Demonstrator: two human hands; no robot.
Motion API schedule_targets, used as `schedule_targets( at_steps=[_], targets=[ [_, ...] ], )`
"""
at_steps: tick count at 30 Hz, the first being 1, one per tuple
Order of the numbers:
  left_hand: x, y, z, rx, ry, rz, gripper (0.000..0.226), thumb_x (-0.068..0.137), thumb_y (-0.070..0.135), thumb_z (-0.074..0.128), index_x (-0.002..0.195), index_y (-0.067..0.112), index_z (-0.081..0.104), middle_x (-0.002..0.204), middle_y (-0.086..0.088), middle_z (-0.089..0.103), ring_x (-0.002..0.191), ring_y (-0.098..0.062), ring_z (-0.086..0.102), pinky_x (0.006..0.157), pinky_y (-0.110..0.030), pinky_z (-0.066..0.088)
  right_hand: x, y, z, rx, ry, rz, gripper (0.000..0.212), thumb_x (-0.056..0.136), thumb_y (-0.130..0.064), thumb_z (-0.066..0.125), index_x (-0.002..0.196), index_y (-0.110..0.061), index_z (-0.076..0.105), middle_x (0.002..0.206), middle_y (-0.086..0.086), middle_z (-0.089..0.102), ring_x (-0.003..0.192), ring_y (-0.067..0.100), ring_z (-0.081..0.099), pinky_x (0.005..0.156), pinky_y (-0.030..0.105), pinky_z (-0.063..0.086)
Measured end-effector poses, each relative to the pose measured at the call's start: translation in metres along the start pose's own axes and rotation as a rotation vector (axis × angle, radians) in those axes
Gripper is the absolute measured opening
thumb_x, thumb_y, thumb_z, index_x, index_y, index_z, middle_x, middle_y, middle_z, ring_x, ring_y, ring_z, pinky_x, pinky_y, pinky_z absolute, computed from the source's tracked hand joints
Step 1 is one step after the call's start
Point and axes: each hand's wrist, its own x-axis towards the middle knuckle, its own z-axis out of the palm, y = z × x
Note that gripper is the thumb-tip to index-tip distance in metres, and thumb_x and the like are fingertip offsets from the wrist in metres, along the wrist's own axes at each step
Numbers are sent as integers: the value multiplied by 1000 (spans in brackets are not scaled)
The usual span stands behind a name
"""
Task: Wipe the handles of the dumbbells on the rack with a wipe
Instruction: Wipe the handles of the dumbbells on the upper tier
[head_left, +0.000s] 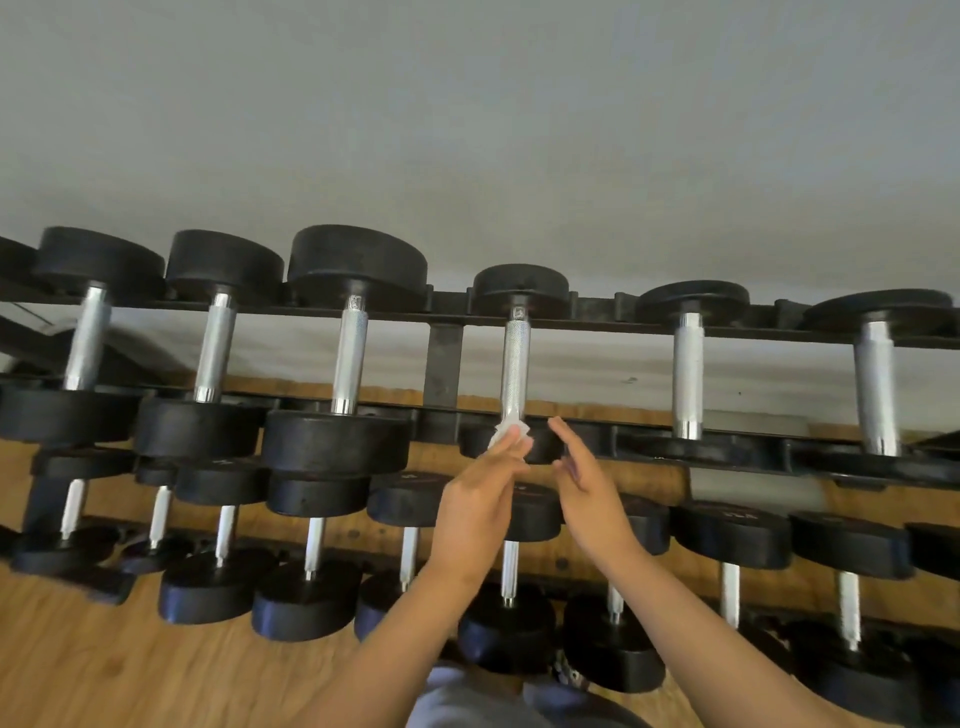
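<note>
6 top-row DBs (514, 364), 2 hands (475, 501) (589, 493), 1 wipe (503, 430)

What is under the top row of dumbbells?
A lower row of smaller dumbbells, then wooden floor. The left hand, holding a wipe, and right hand cover parts of some.

grey wall (467, 130), wooden floor (78, 670)

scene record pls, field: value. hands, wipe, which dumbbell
left hand: holds wipe at fingertips
wipe: white, crumpled, at lower end of dumbbell handle
dumbbell: fourth fully visible from left, top row of rack
right hand: open, empty, just right of the wipe
lower row: smaller dumbbells, no hand on them
</note>
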Motion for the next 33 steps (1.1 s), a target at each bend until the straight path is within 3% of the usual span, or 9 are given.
schedule_targets(
  at_steps=[3, 6, 9, 13, 16, 18, 22, 27, 33],
  targets=[
    [23, -9, -9, 30, 13, -12, 31, 92, 15, 63, 122, 10, 65, 134, 4, 57, 127, 6, 47, 104, -17, 44, 1, 1, -1, -18, 0, -5, 49, 103, -9, 41, 148, -28, 35, 152, -18, 30, 139, -6, 24, 111, 10, 18],
    [20, -13, -9, 48, 115, -139, 34, 83, 8, 75, 116, 11, 69, 126, 3, 63, 121, 14, 44, 104, -11, 39, -1, 2, 1, -35, -2, -5, 49, 103, -11, 42, 148, -29, 33, 147, -23, 29, 135, -11, 23, 105, 3, 18],
    [12, -12, -2, 168, 102, -26, 34, 76, 2, 78, 108, 9, 73, 110, -4, 69, 113, 2, 47, 103, -19, 41, 1, 1, 0, -32, 3, -3, 49, 102, -10, 43, 147, -28, 35, 147, -22, 31, 135, -9, 26, 111, 12, 21],
    [34, -4, 4, 273, -74, 265, 33, 66, -3, 82, 97, 2, 74, 98, -9, 70, 100, -13, 51, 82, -31, 58, 3, 3, 2, 19, 27, -5, 50, 101, -3, 42, 148, -22, 38, 150, -8, 42, 136, -2, 37, 117, 26, 29],
    [30, -12, -1, 205, 41, 96, 31, 72, -3, 80, 101, 5, 73, 99, -6, 69, 100, -9, 52, 89, -23, 50, 0, 4, 1, -35, 3, -21, 52, 101, -1, 41, 146, -27, 36, 150, -16, 34, 127, -24, 28, 111, 7, 22],
    [13, -13, -4, 113, 169, -134, 30, 77, -2, 76, 105, 8, 72, 104, -4, 67, 103, -7, 56, 91, -22, 50, 1, 4, -2, -27, -1, -16, 52, 102, -2, 40, 143, -33, 37, 147, -20, 32, 127, -25, 24, 104, -1, 19],
    [3, -15, -9, -138, 313, -560, 20, 86, -2, 67, 101, 11, 71, 97, 4, 67, 99, -15, 67, 83, -10, 51, 5, 2, -2, 0, 34, 15, 47, 103, -5, 37, 142, -30, 43, 146, -16, 39, 135, -3, 32, 112, 14, 26],
    [10, -28, -29, -76, 269, -650, 21, 90, 1, 65, 101, 18, 68, 100, 2, 68, 100, -16, 67, 74, -8, 49, 3, -2, 4, 27, 99, 12, 42, 103, -6, 38, 141, -24, 47, 138, -19, 41, 129, -6, 33, 96, -4, 24],
    [48, 12, -44, -194, 297, -419, 24, 88, -3, 65, 102, 16, 68, 103, 6, 64, 98, -4, 65, 82, -13, 53, 18, -9, 12, -88, 290, -46, 25, 101, -19, 48, 123, -20, 60, 122, -12, 55, 120, 4, 47, 105, 23, 36]
  ],
)
